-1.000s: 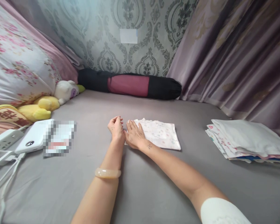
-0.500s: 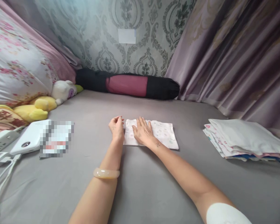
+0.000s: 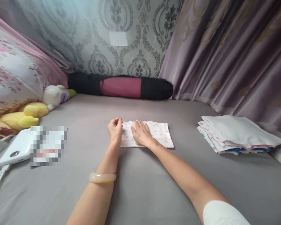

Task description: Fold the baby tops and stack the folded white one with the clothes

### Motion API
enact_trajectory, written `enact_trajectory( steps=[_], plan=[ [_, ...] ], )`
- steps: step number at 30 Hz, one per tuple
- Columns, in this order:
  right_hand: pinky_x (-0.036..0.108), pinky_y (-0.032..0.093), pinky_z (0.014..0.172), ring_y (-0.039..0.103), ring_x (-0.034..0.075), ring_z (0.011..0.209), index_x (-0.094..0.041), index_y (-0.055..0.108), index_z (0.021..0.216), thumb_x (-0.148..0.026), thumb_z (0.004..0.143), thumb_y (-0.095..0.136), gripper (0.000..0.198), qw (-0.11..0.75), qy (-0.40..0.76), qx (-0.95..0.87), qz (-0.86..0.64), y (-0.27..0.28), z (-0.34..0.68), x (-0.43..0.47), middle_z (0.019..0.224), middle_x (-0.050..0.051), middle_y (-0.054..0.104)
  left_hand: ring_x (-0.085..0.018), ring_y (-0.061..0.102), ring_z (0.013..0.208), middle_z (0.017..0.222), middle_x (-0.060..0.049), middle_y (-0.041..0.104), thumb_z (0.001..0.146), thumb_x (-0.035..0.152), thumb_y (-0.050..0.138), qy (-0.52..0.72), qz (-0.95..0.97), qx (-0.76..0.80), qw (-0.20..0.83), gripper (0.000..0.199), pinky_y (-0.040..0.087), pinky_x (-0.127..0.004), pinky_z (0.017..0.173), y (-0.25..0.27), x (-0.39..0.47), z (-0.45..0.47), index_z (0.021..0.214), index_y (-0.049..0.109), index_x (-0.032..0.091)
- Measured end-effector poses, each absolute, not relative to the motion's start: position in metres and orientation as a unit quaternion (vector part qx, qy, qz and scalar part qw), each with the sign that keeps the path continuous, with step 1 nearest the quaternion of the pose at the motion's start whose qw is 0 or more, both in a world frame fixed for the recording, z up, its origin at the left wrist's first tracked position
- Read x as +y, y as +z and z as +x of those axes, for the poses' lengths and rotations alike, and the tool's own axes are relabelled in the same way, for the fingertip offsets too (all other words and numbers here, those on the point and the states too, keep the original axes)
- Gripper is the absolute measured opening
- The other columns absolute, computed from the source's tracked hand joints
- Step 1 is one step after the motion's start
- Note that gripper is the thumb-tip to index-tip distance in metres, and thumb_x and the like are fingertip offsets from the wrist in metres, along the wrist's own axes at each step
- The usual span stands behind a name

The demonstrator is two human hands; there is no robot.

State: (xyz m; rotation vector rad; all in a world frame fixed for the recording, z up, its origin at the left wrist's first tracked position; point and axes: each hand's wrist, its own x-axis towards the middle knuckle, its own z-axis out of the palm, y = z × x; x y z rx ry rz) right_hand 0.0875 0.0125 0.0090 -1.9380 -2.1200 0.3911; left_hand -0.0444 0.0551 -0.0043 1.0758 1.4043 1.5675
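A folded white cloth [image 3: 160, 132] with small pastel prints lies flat on the grey bed sheet [image 3: 140, 187] in front of me. My right hand [image 3: 141, 133] presses flat on its middle, fingers stretched out. At the cloth's left edge is my left hand [image 3: 115, 129], its fingers curled in and the thumb against them. Whether a bit of the cloth's edge is between those fingers is hidden. A pale bangle [image 3: 102, 177] circles my left forearm.
To the right lies a stack of folded cloths [image 3: 239, 132]. A white power bank [image 3: 17, 148] with cables and a blurred packet [image 3: 49, 147] are at left, below plush toys [image 3: 55, 96]. A black and maroon bolster-shaped bag [image 3: 120, 87] lies along the wall.
The view has turned slightly right, so everything sits further left. My left hand has come a little closer to the cloth's left edge. The right hand still rests flat on the cloth.
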Motion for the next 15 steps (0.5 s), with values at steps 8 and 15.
enact_trajectory(
  steps=[8,15],
  plan=[
    [0.049,0.007,0.121,0.014,0.027,0.150,-0.007,0.031,0.152,-0.044,0.102,0.021,0.063,0.086,0.061,-0.715,-0.691,0.014,0.142,-0.011,0.161,0.015,0.020,-0.021,0.066,0.095,0.101,-0.008,0.073,0.087,0.024,0.047,0.415,0.703,0.529,0.232,0.025,0.050,-0.033,0.088,-0.005,0.040,-0.030,0.101,0.067,0.019],
    [0.050,0.011,0.120,0.017,0.027,0.149,-0.012,0.030,0.153,-0.045,0.101,0.024,0.062,0.085,0.048,-0.723,-0.684,0.000,0.156,-0.016,0.161,0.011,0.022,-0.029,0.039,0.140,0.145,-0.011,0.052,0.097,0.033,0.041,0.168,0.849,0.494,0.082,0.037,0.029,-0.048,0.115,-0.010,0.029,-0.018,0.129,0.055,0.020]
  ],
)
